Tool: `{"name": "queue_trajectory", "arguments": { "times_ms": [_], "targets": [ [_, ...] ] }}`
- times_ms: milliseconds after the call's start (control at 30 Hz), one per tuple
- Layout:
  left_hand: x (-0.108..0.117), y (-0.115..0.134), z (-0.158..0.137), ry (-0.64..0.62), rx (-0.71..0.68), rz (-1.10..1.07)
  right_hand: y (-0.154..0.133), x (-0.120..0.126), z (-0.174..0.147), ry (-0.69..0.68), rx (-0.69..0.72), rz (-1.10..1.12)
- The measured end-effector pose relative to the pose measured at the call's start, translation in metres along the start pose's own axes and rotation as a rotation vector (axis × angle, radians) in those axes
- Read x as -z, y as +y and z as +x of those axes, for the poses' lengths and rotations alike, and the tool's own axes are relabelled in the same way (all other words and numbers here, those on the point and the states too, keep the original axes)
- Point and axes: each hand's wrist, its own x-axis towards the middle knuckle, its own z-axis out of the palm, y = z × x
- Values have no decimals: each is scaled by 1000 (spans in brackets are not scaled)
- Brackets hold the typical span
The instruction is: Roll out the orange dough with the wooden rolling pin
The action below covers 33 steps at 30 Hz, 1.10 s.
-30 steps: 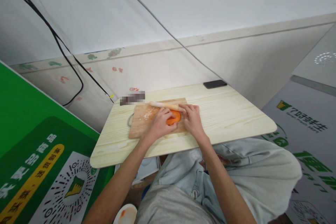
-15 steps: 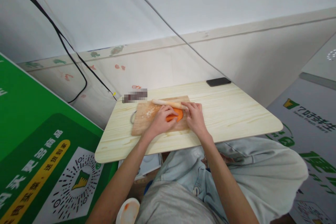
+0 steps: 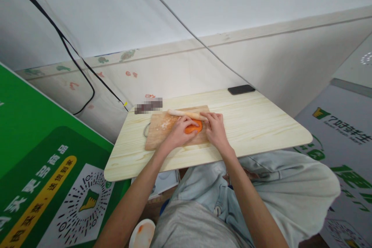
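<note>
The left hand (image 3: 180, 131) curls over the dough (image 3: 197, 125) on the board (image 3: 157, 135) (pinching or merely resting, I cannot tell), seemingly to steady it, while the right hand (image 3: 215, 127) grips the pin (image 3: 186, 114) by its end, apparently for control.

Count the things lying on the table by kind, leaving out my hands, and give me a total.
Wooden board: 1
Rolling pin: 1
Orange dough piece: 1
Black phone: 1
Pixelated item, kind unclear: 1
Total: 5
</note>
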Motion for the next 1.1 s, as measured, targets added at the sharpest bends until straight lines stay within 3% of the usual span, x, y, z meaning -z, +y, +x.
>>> {"name": "queue_trajectory", "arguments": {
  "times_ms": [467, 1100],
  "targets": [
    [-1, 11, -6, 90, -111, 110, 0, 1, 0, -8, -1, -4],
    [-8, 11, -3, 89, -171, 257, -3, 2, 0, -14, -9, 6]
  ]
}}
